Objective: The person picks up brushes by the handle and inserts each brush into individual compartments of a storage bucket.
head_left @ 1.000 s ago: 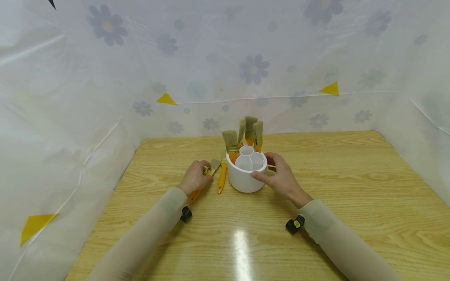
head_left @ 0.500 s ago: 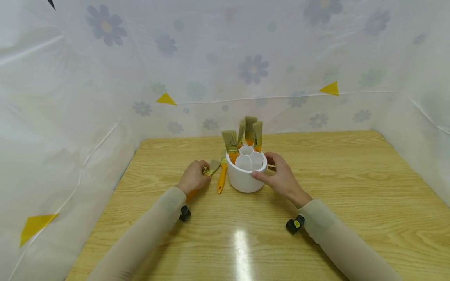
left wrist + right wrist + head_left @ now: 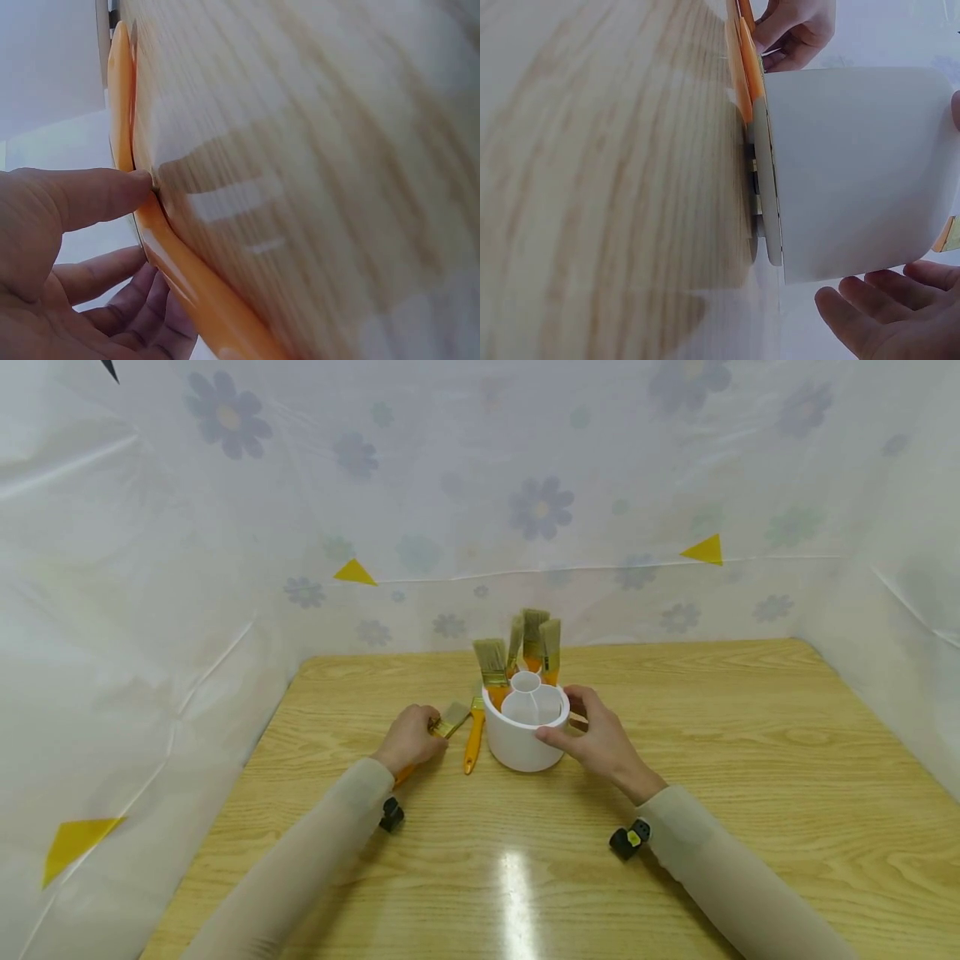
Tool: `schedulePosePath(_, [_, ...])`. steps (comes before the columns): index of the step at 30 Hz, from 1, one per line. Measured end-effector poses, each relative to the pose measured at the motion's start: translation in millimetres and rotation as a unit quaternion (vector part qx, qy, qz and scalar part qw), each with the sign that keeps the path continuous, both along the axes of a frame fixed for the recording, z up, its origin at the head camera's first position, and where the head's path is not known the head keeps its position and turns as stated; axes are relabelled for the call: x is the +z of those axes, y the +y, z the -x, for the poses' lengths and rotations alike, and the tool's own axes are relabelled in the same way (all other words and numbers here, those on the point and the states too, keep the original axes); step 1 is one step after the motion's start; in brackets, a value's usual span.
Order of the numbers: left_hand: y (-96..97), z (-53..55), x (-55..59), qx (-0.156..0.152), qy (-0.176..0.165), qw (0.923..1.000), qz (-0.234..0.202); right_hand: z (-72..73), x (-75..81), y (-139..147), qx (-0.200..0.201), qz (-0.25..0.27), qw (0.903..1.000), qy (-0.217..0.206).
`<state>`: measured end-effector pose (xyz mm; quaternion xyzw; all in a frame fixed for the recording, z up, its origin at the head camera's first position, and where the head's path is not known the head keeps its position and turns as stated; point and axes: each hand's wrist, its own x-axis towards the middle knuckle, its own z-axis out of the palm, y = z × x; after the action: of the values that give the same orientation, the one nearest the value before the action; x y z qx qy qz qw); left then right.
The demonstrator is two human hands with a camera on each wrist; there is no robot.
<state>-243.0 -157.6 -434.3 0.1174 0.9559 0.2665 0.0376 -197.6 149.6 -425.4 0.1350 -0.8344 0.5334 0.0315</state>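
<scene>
My left hand [image 3: 411, 737] pinches a flat paintbrush [image 3: 452, 717] between thumb and fingers, low over the wooden table; its bristles point toward the holder. In the left wrist view the orange handle [image 3: 202, 292] runs back past the palm, close to the tabletop. A second paintbrush [image 3: 474, 742] lies on the table between that hand and a round white holder [image 3: 521, 747]. My right hand [image 3: 600, 739] grips the holder's right side, thumb at the front rim; its fingers [image 3: 885, 300] touch the wall. Several paintbrushes [image 3: 534, 635] stand bristles up in the holder's rear and left compartments.
The wooden table [image 3: 675, 718] is bounded by a flower-print plastic sheet [image 3: 450, 510] behind and plain sheeting at the sides. Yellow triangles [image 3: 356, 572] mark the sheeting. Small black cameras [image 3: 630, 838] sit at both wrists.
My left hand has shifted slightly left with the paintbrush, and less of the brush's handle shows behind the wrist. The right hand and the white holder have stayed still.
</scene>
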Motion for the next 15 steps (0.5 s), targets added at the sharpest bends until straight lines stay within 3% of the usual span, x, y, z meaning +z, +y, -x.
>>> schedulePosePath(15, [-0.3, -0.5, 4.6, 0.002, -0.016, 0.9998, 0.009, 0.7, -1.7, 0.0, -0.013, -0.003, 0.9998, 0.015])
